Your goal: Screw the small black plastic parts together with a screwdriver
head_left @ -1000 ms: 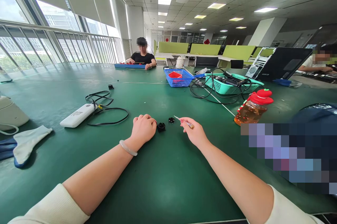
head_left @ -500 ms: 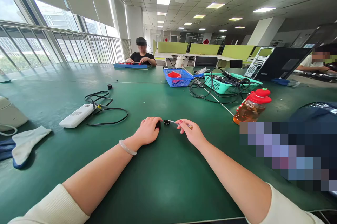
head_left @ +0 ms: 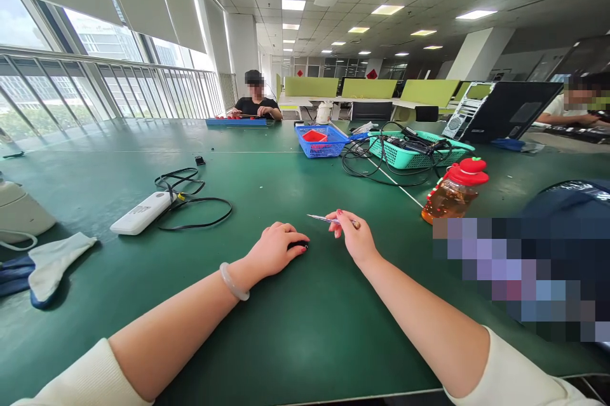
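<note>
My left hand (head_left: 275, 248), a pale bangle at its wrist, rests low over the green table with fingers closed around a small black piece (head_left: 298, 244). Most of that piece is hidden under the fingers, so its kind does not show. To the right, my right hand (head_left: 351, 233) grips a slim silvery pointed tool (head_left: 322, 218) like a pen. The tool's tip points left, above and beyond the left fingertips, touching nothing that I can see.
A white power bank (head_left: 143, 212) with a looped black cable (head_left: 210, 225) lies left. A drink bottle (head_left: 450, 196) stands right. Farther back are a blue basket (head_left: 321, 148) and a green basket (head_left: 400, 157) with cables. One person sits across the table, another at far right.
The left hand has shifted right and nearer to me. A small black piece that showed at the tool's tip no longer shows there. The right hand has moved slightly right.
</note>
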Motion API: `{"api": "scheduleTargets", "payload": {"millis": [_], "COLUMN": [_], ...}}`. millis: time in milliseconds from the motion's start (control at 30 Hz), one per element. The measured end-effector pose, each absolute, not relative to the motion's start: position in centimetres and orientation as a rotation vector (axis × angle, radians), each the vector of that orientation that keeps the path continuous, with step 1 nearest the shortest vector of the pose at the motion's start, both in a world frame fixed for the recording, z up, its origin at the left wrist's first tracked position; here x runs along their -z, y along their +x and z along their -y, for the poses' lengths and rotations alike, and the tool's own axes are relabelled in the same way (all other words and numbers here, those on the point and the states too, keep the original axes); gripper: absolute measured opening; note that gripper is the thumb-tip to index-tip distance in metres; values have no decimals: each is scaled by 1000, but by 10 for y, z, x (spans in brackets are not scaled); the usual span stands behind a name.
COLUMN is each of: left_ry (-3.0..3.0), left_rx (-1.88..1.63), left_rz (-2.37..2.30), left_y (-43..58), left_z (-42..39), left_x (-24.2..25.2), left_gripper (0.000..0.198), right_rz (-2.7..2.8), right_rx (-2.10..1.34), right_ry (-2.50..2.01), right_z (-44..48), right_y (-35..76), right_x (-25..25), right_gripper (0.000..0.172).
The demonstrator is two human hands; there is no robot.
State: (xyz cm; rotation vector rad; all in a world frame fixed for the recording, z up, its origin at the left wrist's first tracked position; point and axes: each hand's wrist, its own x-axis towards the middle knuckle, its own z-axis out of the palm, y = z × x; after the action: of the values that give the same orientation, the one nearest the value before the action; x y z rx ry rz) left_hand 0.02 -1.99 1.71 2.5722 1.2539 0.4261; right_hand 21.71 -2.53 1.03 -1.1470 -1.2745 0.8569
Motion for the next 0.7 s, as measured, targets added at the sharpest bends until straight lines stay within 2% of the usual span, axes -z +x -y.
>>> {"api": "scheduleTargets", "payload": {"millis": [200,500,700], "left_ry": [2543,2297,2218], "left_rx": [-399,-425,-387], "left_rz": [-1273,-2047,-2231], "left_y": [-59,-221,-246], "left_z": [57,85,89], "left_x": [-22,-21,-31], "left_gripper": [33,46,43], "right_rz": [1327,1310,1325], "right_rx": [-859,-933,-893], "right_ry": [-1153,-1166,-1173], "right_z": [27,29,29], "right_y": [214,215,216], "right_x": [-10,-11,-10], "right_gripper": [52,49,52]}}
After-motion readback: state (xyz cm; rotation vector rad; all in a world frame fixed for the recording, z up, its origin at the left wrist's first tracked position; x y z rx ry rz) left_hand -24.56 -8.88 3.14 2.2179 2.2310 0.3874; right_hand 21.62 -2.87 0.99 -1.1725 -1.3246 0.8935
